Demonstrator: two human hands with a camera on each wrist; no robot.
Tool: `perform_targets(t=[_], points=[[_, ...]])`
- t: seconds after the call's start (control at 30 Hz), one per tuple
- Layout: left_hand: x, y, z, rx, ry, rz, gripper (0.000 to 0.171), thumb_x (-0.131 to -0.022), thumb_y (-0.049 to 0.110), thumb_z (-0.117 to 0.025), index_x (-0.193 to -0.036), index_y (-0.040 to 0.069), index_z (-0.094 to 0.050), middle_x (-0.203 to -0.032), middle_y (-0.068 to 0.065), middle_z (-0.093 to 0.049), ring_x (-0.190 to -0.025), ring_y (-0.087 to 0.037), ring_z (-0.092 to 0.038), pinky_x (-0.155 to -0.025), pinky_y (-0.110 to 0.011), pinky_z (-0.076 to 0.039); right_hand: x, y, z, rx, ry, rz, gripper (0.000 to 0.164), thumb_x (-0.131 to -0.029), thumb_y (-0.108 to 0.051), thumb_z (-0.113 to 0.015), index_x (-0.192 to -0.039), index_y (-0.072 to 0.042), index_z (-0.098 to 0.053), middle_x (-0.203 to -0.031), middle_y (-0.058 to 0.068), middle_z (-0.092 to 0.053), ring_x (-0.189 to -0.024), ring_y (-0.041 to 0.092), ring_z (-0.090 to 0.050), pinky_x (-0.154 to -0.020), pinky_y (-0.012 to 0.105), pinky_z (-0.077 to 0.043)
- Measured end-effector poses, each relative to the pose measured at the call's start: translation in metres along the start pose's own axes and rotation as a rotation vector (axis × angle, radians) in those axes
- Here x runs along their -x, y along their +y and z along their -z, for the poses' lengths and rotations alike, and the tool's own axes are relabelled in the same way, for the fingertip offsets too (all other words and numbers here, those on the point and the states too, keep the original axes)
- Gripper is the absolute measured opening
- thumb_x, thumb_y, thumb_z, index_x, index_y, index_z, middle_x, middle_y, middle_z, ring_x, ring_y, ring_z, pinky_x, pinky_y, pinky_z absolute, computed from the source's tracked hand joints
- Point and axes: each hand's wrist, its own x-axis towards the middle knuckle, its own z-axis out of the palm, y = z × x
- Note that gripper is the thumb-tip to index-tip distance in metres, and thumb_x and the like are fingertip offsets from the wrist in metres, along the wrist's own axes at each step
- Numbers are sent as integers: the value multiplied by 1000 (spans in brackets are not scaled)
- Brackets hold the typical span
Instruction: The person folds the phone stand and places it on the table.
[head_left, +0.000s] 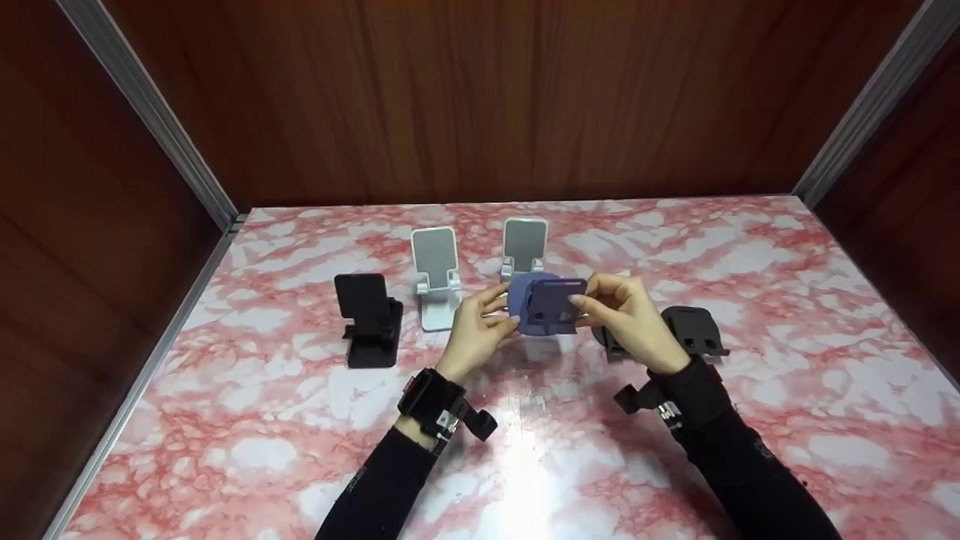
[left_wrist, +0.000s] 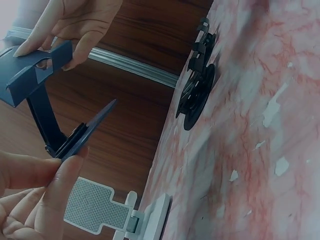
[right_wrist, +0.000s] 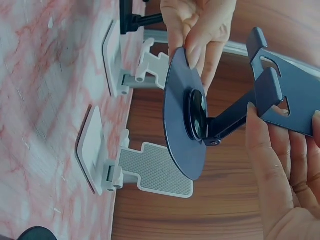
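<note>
A blue-purple phone stand [head_left: 559,300] is held up above the table between both hands. My left hand [head_left: 478,330] pinches the rim of its round base [right_wrist: 175,115] between thumb and fingers. On the other side, my right hand [head_left: 626,315] grips the slotted back plate [right_wrist: 295,95], thumb on one face and fingers on the other. In the right wrist view a hinged arm [right_wrist: 232,117] joins base and plate, with the plate swung away from the base. Behind the held stand is a white phone stand [head_left: 525,244], its lower part hidden.
Another white phone stand [head_left: 435,262] stands left of it, and a black phone stand [head_left: 367,319] farther left. On the right lies a low, dark folded stand [head_left: 694,330], partly covered by the right hand. Wooden walls [head_left: 510,105] enclose the marbled table [head_left: 262,450].
</note>
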Motion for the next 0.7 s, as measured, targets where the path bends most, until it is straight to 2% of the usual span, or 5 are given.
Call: perform_targets(t=[0.2,0.33,0.47,0.7], points=[[2,0,0,12,17,11,57,-80,-14,-55,-134,-4,-42,-119,-28,-59,-88,-30,-68,-76,-43,-57,3,-4,-3,22,-13,-22,24,-88,-11,-61,-82,11,-54,-82,18,-66,-73,21,-68,-71,41,-58],[3,3,-2,-1,12,-11,55,-79,-14,-56,-132,-5,-45,-116,-28,-60,-86,-29,-69,-76,-41,-57,6,-8,-3,43,-24,-23,25,-88,-12,-61,-80,11,-53,-79,15,-64,-71,20,-68,-69,38,-59],[4,6,-4,-12,1,-33,55,-79,-13,-57,-132,-6,-45,-116,-29,-60,-88,-31,-68,-76,-35,-58,7,-12,1,62,-49,-11,27,-89,-14,-61,-79,10,-53,-77,13,-62,-71,20,-67,-68,37,-59],[6,12,-7,-43,6,-73,55,-79,-13,-58,-132,-9,-43,-119,-30,-57,-93,-35,-66,-75,-29,-58,7,-14,9,-13,-94,-72,27,-90,-16,-59,-81,8,-51,-82,11,-65,-77,22,-69,-71,39,-59]])
